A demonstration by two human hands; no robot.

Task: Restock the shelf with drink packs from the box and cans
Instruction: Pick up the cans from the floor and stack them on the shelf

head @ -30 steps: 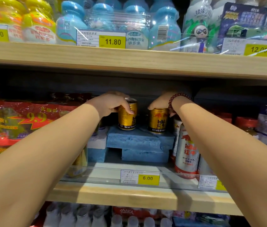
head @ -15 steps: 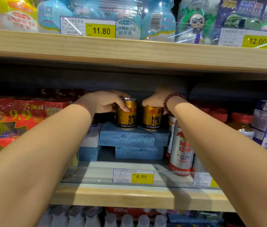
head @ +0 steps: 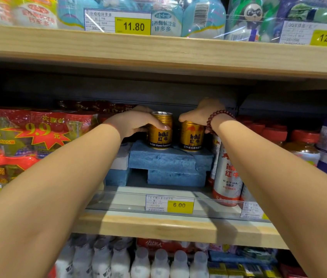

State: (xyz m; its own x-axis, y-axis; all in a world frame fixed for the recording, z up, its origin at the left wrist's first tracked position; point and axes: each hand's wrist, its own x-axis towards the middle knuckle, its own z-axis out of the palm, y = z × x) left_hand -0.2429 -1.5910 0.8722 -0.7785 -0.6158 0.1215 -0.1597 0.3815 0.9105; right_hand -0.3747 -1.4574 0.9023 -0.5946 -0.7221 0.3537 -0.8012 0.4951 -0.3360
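Two gold cans stand upright on a stack of blue foam blocks (head: 170, 161) at the middle of the shelf (head: 158, 223), long axes vertical, close side by side with a narrow gap between them. The left hand (head: 136, 122) wraps the left can (head: 160, 130) from its 9 o'clock side, thumb across the label front, fingers hidden behind; its grip is closed on the can. The right hand (head: 200, 112) sits on top of the right can (head: 191, 136), coming down from 12 o'clock, palm over the lid and fingers curled around the rim, so this grip is closed on the can as well.

Each can lies directly under or beside its own hand, so neither arm needs to cross. Both look seated on the foam, and I judge the coming move to be a release or a small nudge toward 12 o'clock, deeper in. The tall white can (head: 226, 177) stands at 3 o'clock, just beside the right wrist, and could be knocked when that arm withdraws.
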